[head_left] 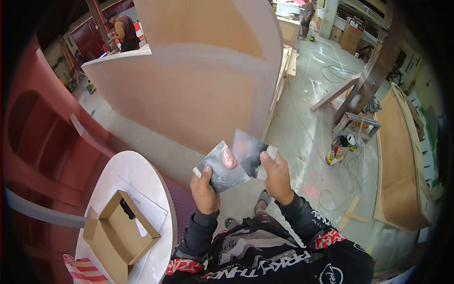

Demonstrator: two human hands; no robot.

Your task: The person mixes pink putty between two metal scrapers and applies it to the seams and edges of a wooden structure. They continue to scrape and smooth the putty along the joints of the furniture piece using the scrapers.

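My left hand [205, 193] is closed on the near-left corner of a square grey putty plate [222, 176], thumb on top. A glossy lump of pink putty [230, 159] sits near the plate's far right edge. My right hand [278, 179] grips a dark, smeared putty spreader [249, 150] by its right side, where a pale edge strip shows under the thumb. In this view the two flat sheets meet near the lump, the spreader tilted behind the plate. Both are held in front of my body, above the floor.
A large curved wooden panel [189, 90] stands ahead. To the left, a white oval tabletop [137, 165] holds an open cardboard box [127, 227] and paper. Paint cans [334, 155], cables and a wooden post [364, 80] stand right. Another person [125, 33] works far left.
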